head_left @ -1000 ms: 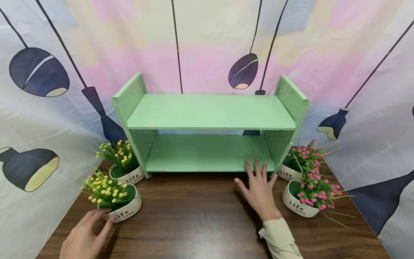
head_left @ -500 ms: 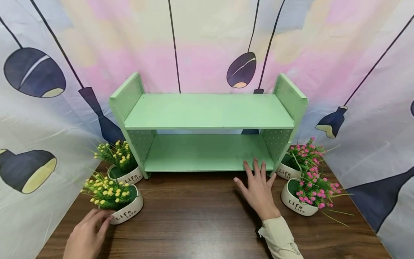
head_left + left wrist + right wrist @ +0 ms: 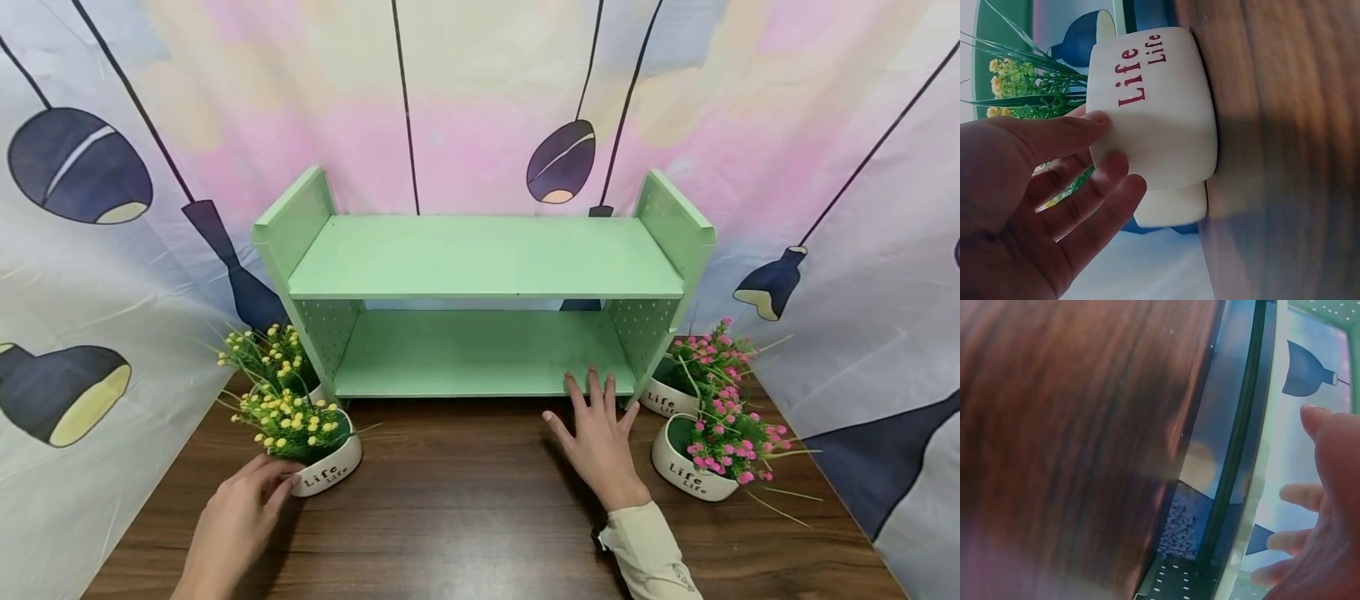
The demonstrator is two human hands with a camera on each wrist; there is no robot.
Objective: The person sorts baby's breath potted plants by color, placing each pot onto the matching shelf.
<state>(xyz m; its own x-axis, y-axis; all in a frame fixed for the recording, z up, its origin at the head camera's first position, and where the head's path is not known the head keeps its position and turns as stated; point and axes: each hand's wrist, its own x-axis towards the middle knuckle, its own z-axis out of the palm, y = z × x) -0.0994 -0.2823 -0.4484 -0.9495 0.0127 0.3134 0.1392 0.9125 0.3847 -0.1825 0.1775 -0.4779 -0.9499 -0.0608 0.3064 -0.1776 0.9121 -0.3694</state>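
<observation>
My left hand (image 3: 238, 512) pinches the near-left rim of a white oval flower pot (image 3: 330, 471) with yellow artificial flowers (image 3: 288, 421). In the left wrist view the thumb lies on the pot's lettered wall (image 3: 1160, 119), and the pot's base is right at the tabletop. My right hand (image 3: 600, 450) is spread, palm down, its fingertips overlapping the front edge of the lower board (image 3: 465, 358) of a green two-tier shelf (image 3: 487, 258). Nothing is in that hand. A second yellow-flowered pot (image 3: 321, 393) is mostly hidden behind the first, beside the shelf's left side.
Two white pots with pink flowers stand at the shelf's right, the rear pot (image 3: 669, 396) partly behind the front pot (image 3: 693, 462). The shelf stands at the back of the dark wooden table (image 3: 465, 508), before a curtain (image 3: 480, 100) printed with lamps.
My left hand has closed on the front yellow-flowered pot's rim and shifted it right and toward the shelf. My right hand stays in place.
</observation>
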